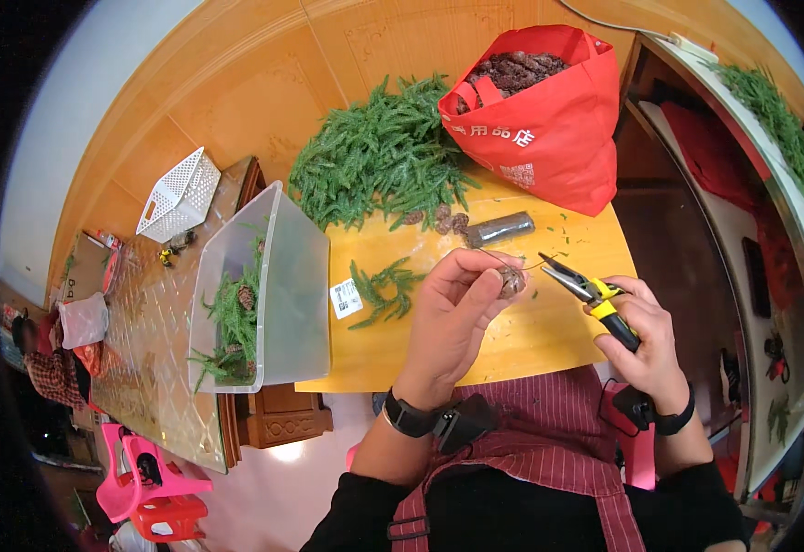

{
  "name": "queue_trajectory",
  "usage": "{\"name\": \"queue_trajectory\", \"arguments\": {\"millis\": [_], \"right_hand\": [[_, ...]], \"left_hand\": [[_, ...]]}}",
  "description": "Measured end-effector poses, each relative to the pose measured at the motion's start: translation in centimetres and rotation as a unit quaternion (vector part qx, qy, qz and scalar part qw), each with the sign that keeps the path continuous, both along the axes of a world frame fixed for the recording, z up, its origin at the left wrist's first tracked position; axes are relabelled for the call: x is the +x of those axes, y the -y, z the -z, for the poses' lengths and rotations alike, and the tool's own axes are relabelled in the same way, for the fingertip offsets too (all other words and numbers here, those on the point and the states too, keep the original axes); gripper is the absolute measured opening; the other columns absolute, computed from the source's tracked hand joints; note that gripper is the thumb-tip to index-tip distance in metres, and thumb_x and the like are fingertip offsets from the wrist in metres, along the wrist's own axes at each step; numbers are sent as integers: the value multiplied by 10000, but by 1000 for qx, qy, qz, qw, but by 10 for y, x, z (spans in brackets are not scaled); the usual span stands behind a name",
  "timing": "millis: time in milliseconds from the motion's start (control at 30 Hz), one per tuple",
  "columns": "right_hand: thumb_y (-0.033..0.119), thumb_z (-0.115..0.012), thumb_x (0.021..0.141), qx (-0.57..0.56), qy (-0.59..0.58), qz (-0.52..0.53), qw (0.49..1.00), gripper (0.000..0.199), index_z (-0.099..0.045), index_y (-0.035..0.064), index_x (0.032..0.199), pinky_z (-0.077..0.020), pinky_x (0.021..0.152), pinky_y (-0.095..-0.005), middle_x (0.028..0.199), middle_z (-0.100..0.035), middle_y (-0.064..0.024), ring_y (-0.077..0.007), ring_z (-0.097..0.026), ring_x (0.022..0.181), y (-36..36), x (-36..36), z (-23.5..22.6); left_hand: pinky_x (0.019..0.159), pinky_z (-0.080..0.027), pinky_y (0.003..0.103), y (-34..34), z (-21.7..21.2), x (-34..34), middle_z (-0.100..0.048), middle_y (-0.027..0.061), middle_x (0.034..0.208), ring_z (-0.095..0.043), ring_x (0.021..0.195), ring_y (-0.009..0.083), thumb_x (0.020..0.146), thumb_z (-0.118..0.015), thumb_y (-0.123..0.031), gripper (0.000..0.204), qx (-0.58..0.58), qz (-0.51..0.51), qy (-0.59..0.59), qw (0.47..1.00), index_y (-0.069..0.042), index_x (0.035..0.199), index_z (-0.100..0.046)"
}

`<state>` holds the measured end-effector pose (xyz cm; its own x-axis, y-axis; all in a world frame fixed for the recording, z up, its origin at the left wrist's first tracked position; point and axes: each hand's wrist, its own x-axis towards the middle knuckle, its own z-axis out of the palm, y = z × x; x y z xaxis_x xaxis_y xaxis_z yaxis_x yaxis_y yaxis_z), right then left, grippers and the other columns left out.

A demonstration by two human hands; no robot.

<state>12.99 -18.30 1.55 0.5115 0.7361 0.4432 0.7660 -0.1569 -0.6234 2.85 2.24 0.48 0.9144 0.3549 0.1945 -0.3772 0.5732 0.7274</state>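
Note:
My left hand pinches a small brown pine cone above the table's near part. A thin dark wire runs from the cone toward the right. Wrapped round the black and yellow handles of a pair of pliers is my right hand. The pliers' jaws point at the wire's end; whether they grip it I cannot tell. Beyond my left hand lie a green artificial pine sprig, a white label, several loose pine cones and a dark wrapped roll.
A heap of green artificial branches and a red bag full of pine cones stand at the back of the yellow table. On the left, a translucent bin holds sprigs with cones. Farther left are a white basket and another person.

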Motion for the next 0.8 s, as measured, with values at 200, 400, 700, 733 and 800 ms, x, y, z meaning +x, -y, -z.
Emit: {"name": "queue_trajectory", "arguments": {"millis": [200,400,700,733,800], "right_hand": [[145,-661,615,-8,45,-18,999,236,-576,-17,765,-425,779,-384,761,-574,-131,-330,-543,911,-3,-3,-7],[156,-699,611,-13,70,-11,997,253,-574,-11,754,-439,725,-370,714,-563,-126,-319,-553,835,-4,-4,-8],[124,-712,610,-9,102,1,995,229,-544,2,705,-442,672,-361,673,-538,-113,-313,-552,794,-4,-4,-5],[118,-709,610,-10,103,2,995,230,-533,1,699,-440,662,-361,668,-528,-117,-315,-551,791,-4,-3,-5],[112,-707,611,-11,103,3,995,231,-522,1,692,-439,651,-362,664,-518,-121,-318,-551,788,-4,-4,-4]], "left_hand": [[873,-462,354,1,1,2,-547,135,1054,-550,977,203,849,-522,-34,67,64,-30,1,998,-10,910,-508],[857,-467,351,-1,1,-1,-543,132,1052,-542,983,193,837,-535,-19,62,100,-40,-1,994,-12,892,-508],[777,-482,287,-7,-6,-2,-578,127,969,-573,873,166,897,-466,-123,166,20,83,-63,994,-2,1003,-507],[743,-483,265,-10,-5,-2,-589,124,938,-582,829,161,907,-454,-148,194,-9,156,-67,985,-2,1025,-502],[706,-476,250,-9,0,-3,-594,121,912,-580,787,154,906,-459,-153,195,-12,140,-67,988,-5,1026,-501]]}}
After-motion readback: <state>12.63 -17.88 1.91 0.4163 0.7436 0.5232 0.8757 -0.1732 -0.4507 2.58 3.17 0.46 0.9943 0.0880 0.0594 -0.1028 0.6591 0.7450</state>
